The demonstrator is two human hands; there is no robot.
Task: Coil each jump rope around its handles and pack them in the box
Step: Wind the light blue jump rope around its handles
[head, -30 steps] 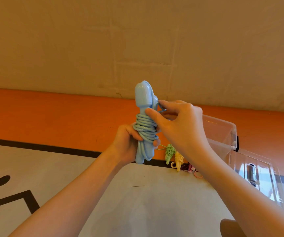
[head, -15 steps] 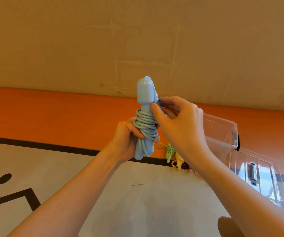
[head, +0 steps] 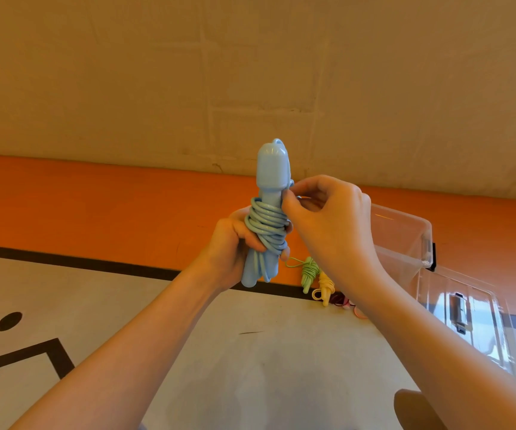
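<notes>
Blue jump rope (head: 267, 225) held upright in front of the chest, above the grey floor (head: 250, 352).

Left hand (head: 235, 249) wrapped round the lower half of the paired blue handles, fingers curled tight over the coiled cord. Right hand (head: 328, 221) at the neck of the handles just above the coils, thumb and forefinger pinched together on the cord end there, other fingers curled. Behind, on the floor by the black line: a coiled green jump rope (head: 309, 273) and a coiled yellow jump rope (head: 325, 288) side by side, touching, with pink pieces just beside them, partly hidden by the right forearm. Clear plastic box (head: 405, 240) to the right, its clear lid (head: 467, 311) lying next to it.
</notes>
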